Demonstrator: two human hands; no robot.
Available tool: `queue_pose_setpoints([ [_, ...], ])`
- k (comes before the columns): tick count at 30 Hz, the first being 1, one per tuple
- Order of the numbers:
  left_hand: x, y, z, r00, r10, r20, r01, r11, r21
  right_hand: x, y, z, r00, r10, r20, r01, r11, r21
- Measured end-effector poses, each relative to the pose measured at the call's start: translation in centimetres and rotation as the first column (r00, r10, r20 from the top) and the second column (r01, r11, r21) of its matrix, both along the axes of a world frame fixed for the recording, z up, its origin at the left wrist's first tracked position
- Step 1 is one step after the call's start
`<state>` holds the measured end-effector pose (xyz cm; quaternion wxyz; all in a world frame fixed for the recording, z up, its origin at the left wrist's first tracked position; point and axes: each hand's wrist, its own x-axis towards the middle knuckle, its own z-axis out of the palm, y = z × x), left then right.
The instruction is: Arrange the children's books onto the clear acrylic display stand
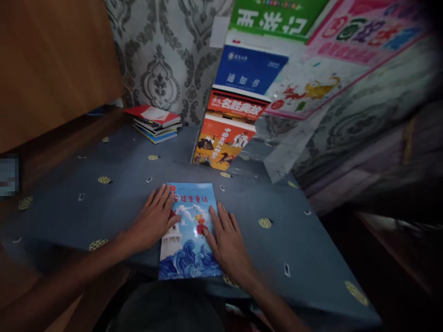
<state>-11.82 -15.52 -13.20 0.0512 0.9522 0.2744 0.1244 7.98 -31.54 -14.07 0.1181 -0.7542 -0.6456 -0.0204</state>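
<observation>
A blue picture-covered book (192, 251), with waves, a white tower and red Chinese characters on its front, lies closed at the near edge of the table. My left hand (154, 219) rests flat on its left edge, thumb reaching over the cover. On the opposite side, my right hand (229, 237) lies with fingers stretched out, its thumb and fingertips over the right edge of the cover. Neither hand is wrapped around anything.
Behind the book, a clear tiered rack (287, 152) holds several upright books, including an orange book (223, 143) lowest and a blue booklet (249, 69). A small stack of books (155, 122) sits back left. The patterned cloth (277, 198) covers the table; a wooden panel (55, 64) stands left.
</observation>
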Motion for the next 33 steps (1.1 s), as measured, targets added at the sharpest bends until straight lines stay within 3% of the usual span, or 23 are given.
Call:
queue_pose_setpoints([
  [6, 0.3, -7.1, 0.1, 0.960, -0.273, -0.060, 0.273, 0.962, -0.004, -0.2, 0.2, 0.3, 0.998, -0.025, -0.061, 0.027, 0.999, 0.022],
  [11, -0.3, -8.6, 0.4, 0.951, -0.307, -0.041, 0.309, 0.950, 0.038, -0.4, 0.1, 0.8, 0.997, -0.032, -0.075, 0.033, 0.999, 0.006],
  [13, -0.6, -7.9, 0.1, 0.971, -0.239, -0.016, 0.240, 0.970, 0.044, -0.4, 0.1, 1.1, 0.997, -0.036, -0.073, 0.036, 0.999, -0.006],
  [15, -0.9, -6.8, -0.5, 0.997, -0.078, 0.024, 0.077, 0.996, 0.040, -0.5, 0.1, 1.4, 0.997, -0.045, -0.069, 0.044, 0.999, -0.010],
  [18, -1.5, -5.4, -1.2, 0.988, 0.134, 0.080, -0.134, 0.991, 0.004, -0.7, 0.2, 1.7, 0.996, -0.058, -0.064, 0.057, 0.998, -0.024],
  [21, -1.9, -4.8, -0.9, 0.974, 0.160, 0.159, -0.141, 0.982, -0.123, -0.8, 0.2, 1.8, 0.996, -0.064, -0.067, 0.063, 0.998, -0.030],
  [23, -1.9, -4.7, 0.1, 0.946, 0.194, 0.258, -0.104, 0.940, -0.326, -0.7, 0.2, 1.8, 0.995, -0.064, -0.073, 0.063, 0.998, -0.017],
  [25, -1.5, -4.9, 1.5, 0.869, 0.331, 0.367, -0.054, 0.802, -0.596, -0.6, 0.1, 1.6, 0.994, -0.060, -0.087, 0.061, 0.998, 0.004],
  [28, -0.1, -5.1, 3.6, 0.624, 0.667, 0.408, 0.074, 0.469, -0.880, -0.4, 0.0, 1.2, 0.989, -0.054, -0.135, 0.060, 0.997, 0.038],
  [30, 0.9, -5.1, 4.7, 0.490, 0.817, 0.305, 0.187, 0.243, -0.952, -0.2, 0.0, 0.9, 0.981, -0.042, -0.190, 0.055, 0.997, 0.059],
  [33, 2.5, -4.6, 5.7, 0.498, 0.859, 0.115, 0.312, -0.054, -0.949, 0.0, 0.0, 0.7, 0.949, -0.024, -0.315, 0.056, 0.994, 0.094],
])
